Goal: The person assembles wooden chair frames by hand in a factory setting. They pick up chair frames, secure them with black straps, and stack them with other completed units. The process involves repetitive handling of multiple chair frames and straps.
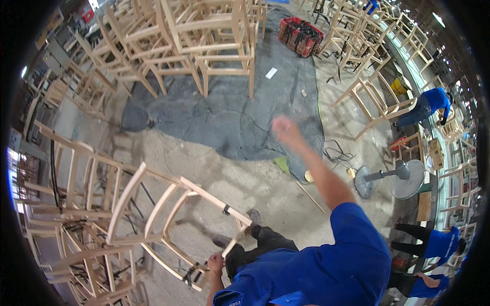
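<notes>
Down at the lower left, my left hand (215, 263) is closed around a leg of a pale wooden chair frame (168, 196). The frame is tilted beside my legs, its curved back slats pointing left and its seat opening without a panel. Black straps (193, 273) hang on its lower rail, and a small black clamp-like piece (226, 209) sits on the upper rail. My right arm reaches forward, and my right hand (287, 130) is over the grey floor sheet (224, 120), smeared by motion. Whether it holds anything does not show.
Stacked wooden chairs (204, 51) stand ahead, and more chair frames (87, 204) crowd the left. A red crate (300, 36) with black straps lies at the far edge. A grey pedestal fan (403, 176) and loose cables (338, 153) are at right. Co-workers in blue (434, 102) work there.
</notes>
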Motion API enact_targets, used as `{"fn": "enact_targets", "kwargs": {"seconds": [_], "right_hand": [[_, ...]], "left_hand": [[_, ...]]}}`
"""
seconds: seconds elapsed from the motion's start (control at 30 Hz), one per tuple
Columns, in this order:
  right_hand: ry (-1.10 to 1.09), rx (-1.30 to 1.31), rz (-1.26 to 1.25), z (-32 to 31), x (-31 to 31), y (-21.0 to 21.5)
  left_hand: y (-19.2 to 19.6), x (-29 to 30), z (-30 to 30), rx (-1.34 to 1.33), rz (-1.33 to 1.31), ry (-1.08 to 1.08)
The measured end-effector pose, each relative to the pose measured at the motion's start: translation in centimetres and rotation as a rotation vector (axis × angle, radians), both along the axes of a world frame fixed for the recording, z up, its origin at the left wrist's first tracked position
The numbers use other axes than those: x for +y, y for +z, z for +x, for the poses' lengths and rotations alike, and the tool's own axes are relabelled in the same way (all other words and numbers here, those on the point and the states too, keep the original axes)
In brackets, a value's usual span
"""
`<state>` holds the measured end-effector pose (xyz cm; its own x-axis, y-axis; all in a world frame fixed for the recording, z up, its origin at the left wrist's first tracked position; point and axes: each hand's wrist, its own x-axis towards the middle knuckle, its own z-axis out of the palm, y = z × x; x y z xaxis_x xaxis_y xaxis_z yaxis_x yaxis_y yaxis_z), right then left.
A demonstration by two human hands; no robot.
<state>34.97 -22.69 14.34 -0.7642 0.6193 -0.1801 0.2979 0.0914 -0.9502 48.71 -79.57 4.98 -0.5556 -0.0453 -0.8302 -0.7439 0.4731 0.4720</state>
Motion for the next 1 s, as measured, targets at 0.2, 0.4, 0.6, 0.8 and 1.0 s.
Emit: {"fn": "enact_targets", "kwargs": {"seconds": [0.2,0.4,0.6,0.8,1.0], "right_hand": [[0.454,-0.381,-0.010,14.1,-22.9,-16.3],[0.323,-0.473,0.097,16.3,-29.8,-19.8],[0.196,-0.375,0.260,10.3,-29.4,-23.5],[0.128,-0.585,0.036,8.1,-33.1,-28.3],[0.161,-0.618,0.156,7.1,-33.7,-27.8]], "left_hand": [[-4.1,1.0,-1.6,0.102,0.113,-0.062],[-12.6,1.5,-5.4,0.269,0.301,0.131],[-17.6,7.0,-6.6,0.204,0.351,0.451],[-18.9,11.6,-7.7,0.223,0.287,0.597],[-21.8,15.3,-10.2,0.353,-0.015,0.609]]}}
